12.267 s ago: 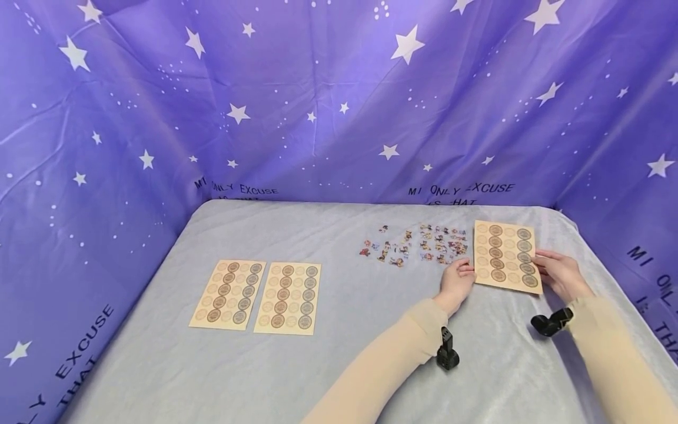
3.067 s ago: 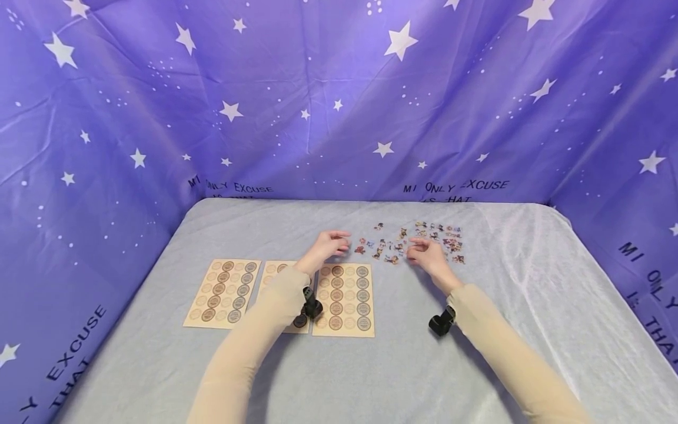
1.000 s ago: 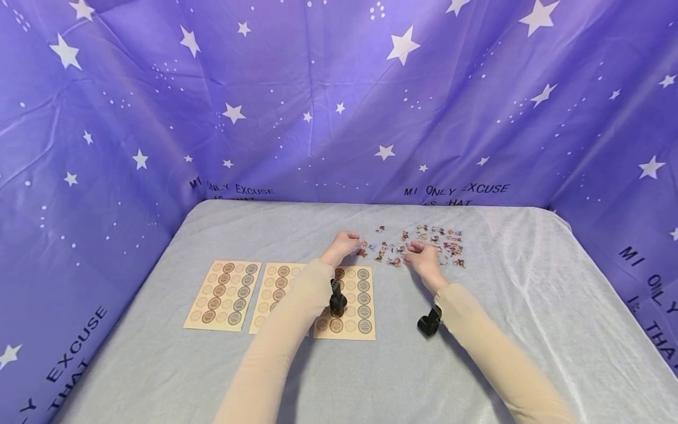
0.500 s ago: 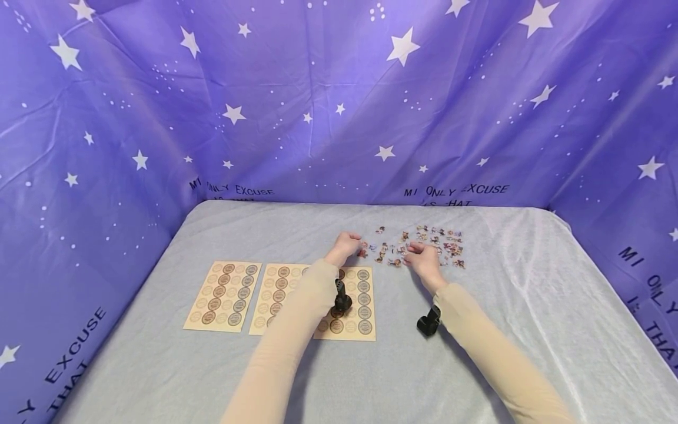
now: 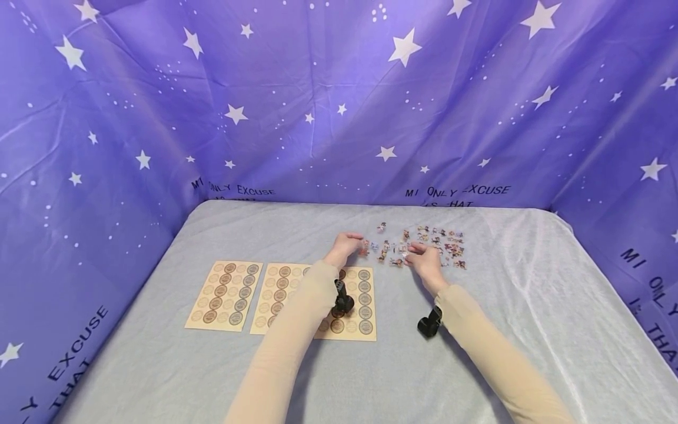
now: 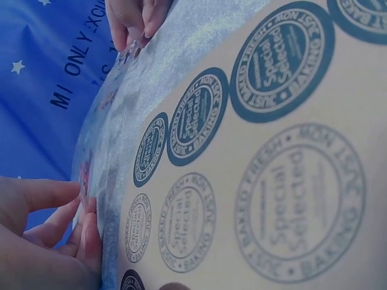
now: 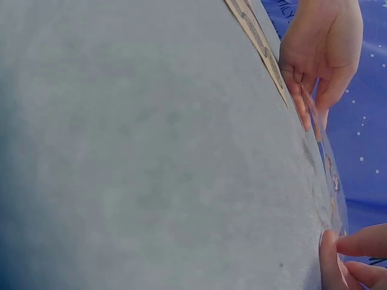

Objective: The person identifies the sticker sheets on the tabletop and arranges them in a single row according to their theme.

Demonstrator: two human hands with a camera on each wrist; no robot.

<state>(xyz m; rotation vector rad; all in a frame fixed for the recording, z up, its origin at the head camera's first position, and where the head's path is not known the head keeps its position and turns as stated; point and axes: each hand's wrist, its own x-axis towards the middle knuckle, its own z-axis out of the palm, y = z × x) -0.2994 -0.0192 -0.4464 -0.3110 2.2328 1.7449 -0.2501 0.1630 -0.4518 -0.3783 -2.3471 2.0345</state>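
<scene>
A clear sticker sheet (image 5: 393, 252) printed with small colourful cartoon figures spans between both hands. My left hand (image 5: 343, 250) pinches its left edge between thumb and fingers. At its right edge my right hand (image 5: 428, 266) pinches it the same way. From the left wrist the sheet bows up off the cloth, thin and see-through. A second clear sticker sheet (image 5: 454, 250) lies on the cloth, just beyond the right fingers. Below the left forearm is a tan sheet of round stickers (image 5: 364, 306), partly covered by the sleeve and its wrist camera.
Two more tan sticker sheets, the middle one (image 5: 272, 294) and the leftmost one (image 5: 225, 294), lie side by side to the left. The left sleeve overlaps the middle one. Grey cloth (image 5: 508, 330) covers the table, and purple star-printed curtains (image 5: 339, 118) enclose its back and sides.
The third tan sheet, held at the right 12.3 seconds ago, now lies beside the other two. Both hands came to the left clear sheet; the left moved right and took its edge. Little moved lately.
</scene>
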